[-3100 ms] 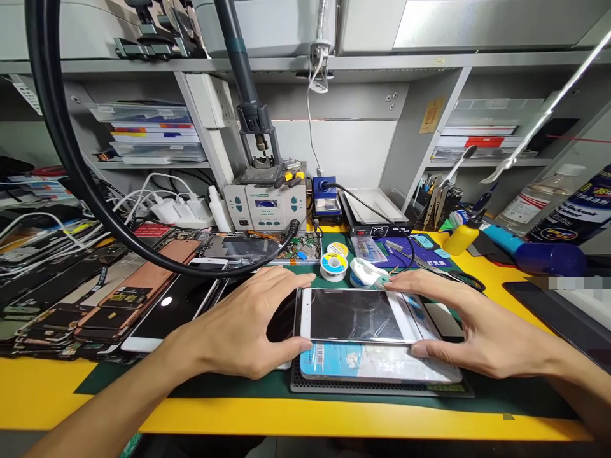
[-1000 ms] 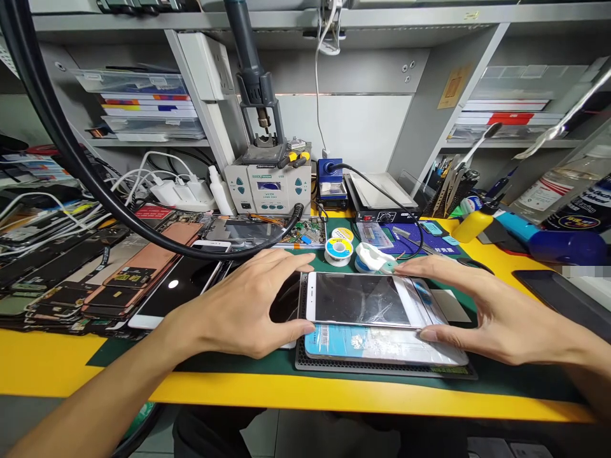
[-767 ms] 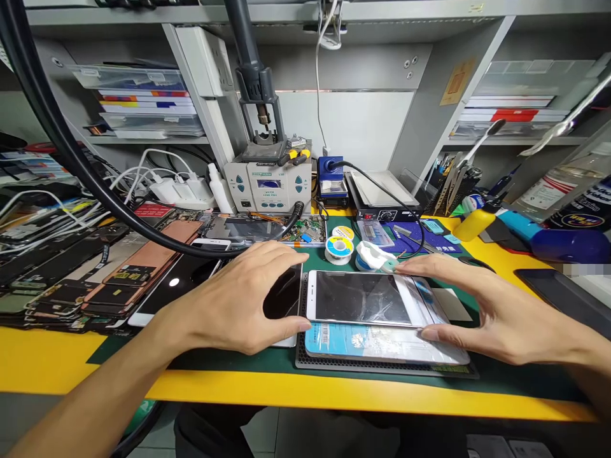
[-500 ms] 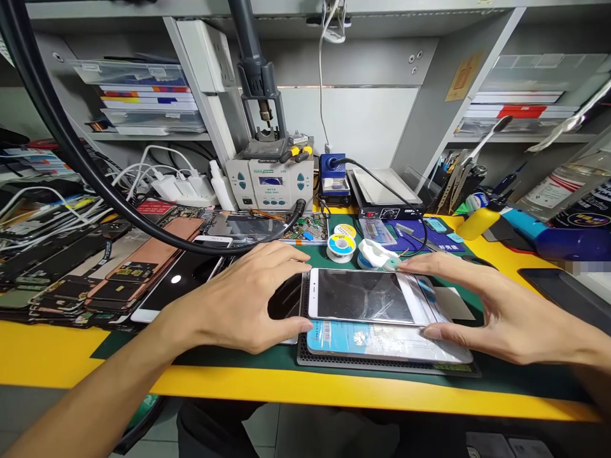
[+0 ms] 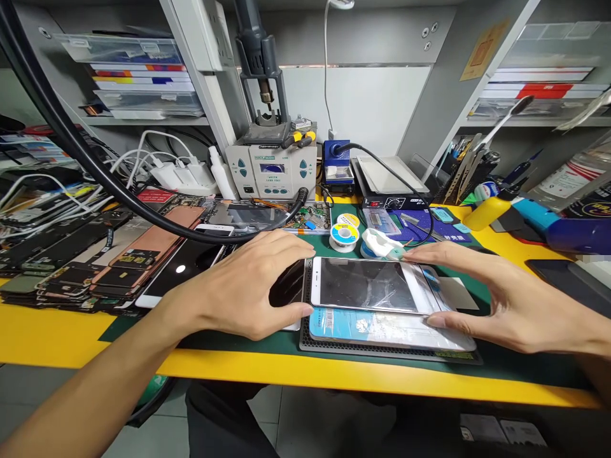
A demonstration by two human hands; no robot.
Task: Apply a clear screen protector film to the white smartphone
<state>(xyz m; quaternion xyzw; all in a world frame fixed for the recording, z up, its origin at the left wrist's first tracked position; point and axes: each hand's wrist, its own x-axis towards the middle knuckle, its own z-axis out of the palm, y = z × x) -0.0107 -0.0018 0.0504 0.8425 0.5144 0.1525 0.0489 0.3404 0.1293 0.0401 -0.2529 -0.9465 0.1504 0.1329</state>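
A white-framed smartphone [image 5: 365,283] with a dark screen lies face up, its long side running left to right. It rests on a blue and white plastic-wrapped packet [image 5: 377,331], which sits on a dark perforated pad [image 5: 334,347]. My left hand [image 5: 248,286] has thumb and fingertips at the two corners of the phone's left end. At its other end my right hand [image 5: 496,296] spans the phone, thumb on the near edge and forefinger on the far edge. Another dark phone [image 5: 287,286] lies partly hidden behind my left hand.
Solder spools [image 5: 344,238] stand behind the phone. Farther back are a rework station [image 5: 270,170], a soldering iron stand [image 5: 338,166] and a heating plate [image 5: 394,178]. Several stripped phones [image 5: 143,245] cover the left side, and a black hose [image 5: 86,172] arches above them. A yellow bottle [image 5: 484,217] stands right.
The camera view has tilted slightly down, so the bench sits a little higher in the picture. Both hands keep their places at the ends of the smartphone.
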